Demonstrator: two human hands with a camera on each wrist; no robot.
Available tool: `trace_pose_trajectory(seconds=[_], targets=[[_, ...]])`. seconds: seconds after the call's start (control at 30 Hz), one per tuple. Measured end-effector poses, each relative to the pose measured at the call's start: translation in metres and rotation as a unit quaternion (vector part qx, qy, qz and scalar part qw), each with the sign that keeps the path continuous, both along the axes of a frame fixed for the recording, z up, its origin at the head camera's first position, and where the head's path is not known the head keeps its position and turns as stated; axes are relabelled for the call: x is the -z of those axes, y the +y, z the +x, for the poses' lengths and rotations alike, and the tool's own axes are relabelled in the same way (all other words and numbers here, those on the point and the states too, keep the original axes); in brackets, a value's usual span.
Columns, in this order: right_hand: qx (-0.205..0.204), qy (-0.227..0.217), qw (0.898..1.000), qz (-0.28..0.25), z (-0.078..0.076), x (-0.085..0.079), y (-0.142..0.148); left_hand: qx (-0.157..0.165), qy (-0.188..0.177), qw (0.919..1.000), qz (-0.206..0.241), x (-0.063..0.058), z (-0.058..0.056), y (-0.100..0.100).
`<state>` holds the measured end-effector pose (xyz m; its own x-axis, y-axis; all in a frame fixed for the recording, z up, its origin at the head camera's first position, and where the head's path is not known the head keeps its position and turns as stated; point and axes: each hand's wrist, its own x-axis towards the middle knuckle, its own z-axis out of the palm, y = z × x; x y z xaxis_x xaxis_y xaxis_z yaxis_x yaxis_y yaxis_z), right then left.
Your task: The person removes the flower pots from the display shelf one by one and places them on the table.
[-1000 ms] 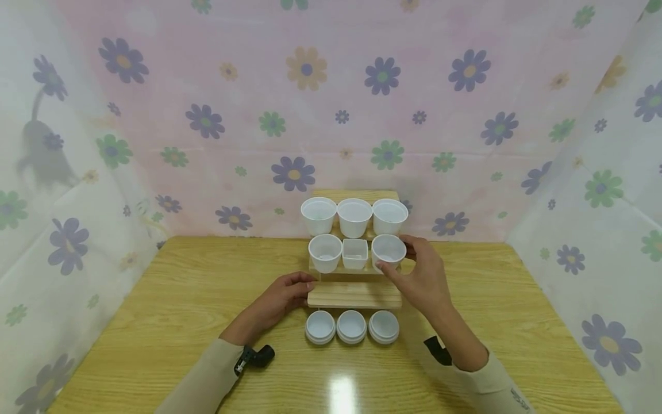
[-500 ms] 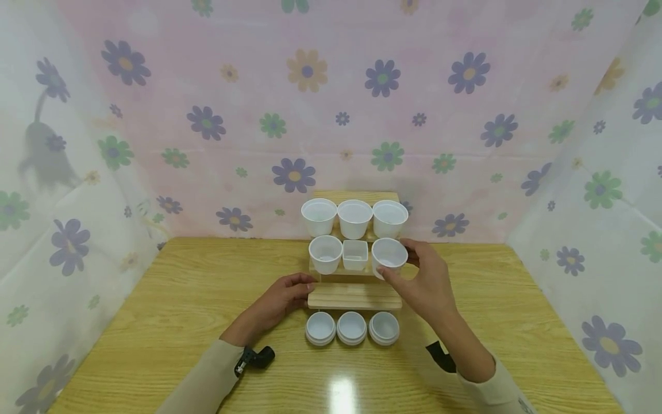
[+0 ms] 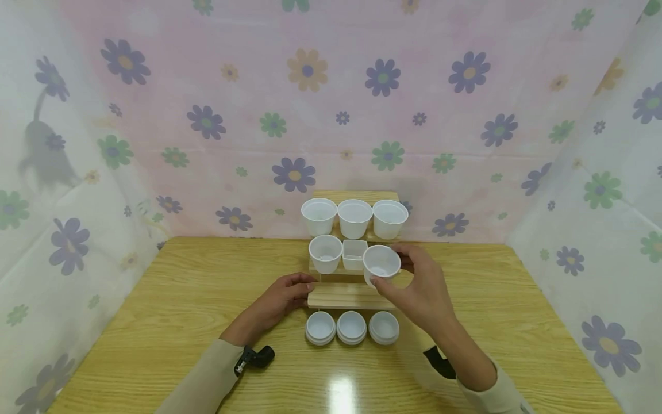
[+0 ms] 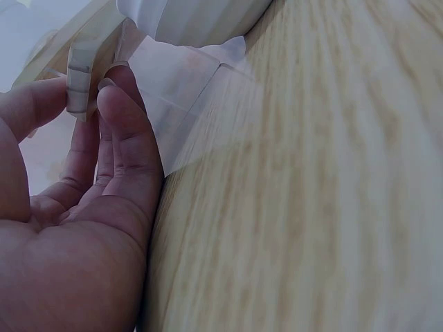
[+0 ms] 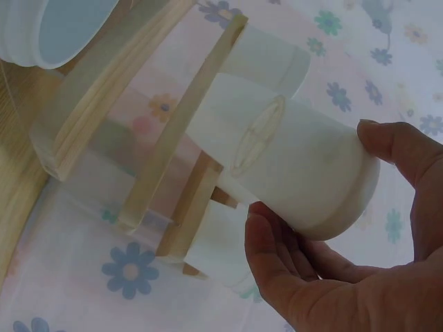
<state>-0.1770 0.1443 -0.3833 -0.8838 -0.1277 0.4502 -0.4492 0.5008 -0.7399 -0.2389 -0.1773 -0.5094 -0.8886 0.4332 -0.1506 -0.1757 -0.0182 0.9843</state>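
Here, held cup, from the head: you have the held cup (image 3: 381, 265) mouth up in your right hand (image 3: 424, 287), just off the front right corner of the middle shelf (image 3: 354, 272).
Rows, from the head: a round cup (image 3: 325, 256) and a square cup (image 3: 354, 256) take the left and middle of that shelf; three tall cups (image 3: 354, 223) fill the upper shelf (image 3: 334, 231) end to end, probably lined up to suit its width.
Jars, from the head: three white jars (image 3: 351, 329) stand side by side on the worktop (image 3: 491, 322), near the bottom shelf's (image 3: 343, 297) front edge, so room there is tight; you have more toward the worktop's left and right edges.
Shelf end, from the left wrist: your left hand (image 4: 79, 218) pinches the bottom shelf's left end between thumb and fingertips, likely to stop it shifting.
Cup base, from the right wrist: your thumb and curled fingers pinch the held cup from opposite sides near its rim, presumably to leave the base unobstructed; that base faces the shelves. Whether its wall touches the square cup, you cannot tell.
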Motion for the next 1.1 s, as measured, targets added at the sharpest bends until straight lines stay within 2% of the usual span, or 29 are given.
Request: trace_pose_trajectory(seconds=[0.37, 0.63, 1.1], targets=[[-0.033, -0.026, 0.999, -0.019, 0.009, 0.000, -0.008, -0.001, 0.004, 1.0000, -0.002, 0.001, -0.001, 0.000], [-0.047, -0.026, 0.999, -0.003, 0.013, 0.002, -0.016, -0.002, 0.003, 1.0000, 0.003, 0.001, 0.000, 0.001], [-0.077, -0.053, 0.995, 0.024, 0.020, 0.012, -0.031, -0.003, -0.002, 1.0000, 0.004, 0.000, 0.000, 0.001]])
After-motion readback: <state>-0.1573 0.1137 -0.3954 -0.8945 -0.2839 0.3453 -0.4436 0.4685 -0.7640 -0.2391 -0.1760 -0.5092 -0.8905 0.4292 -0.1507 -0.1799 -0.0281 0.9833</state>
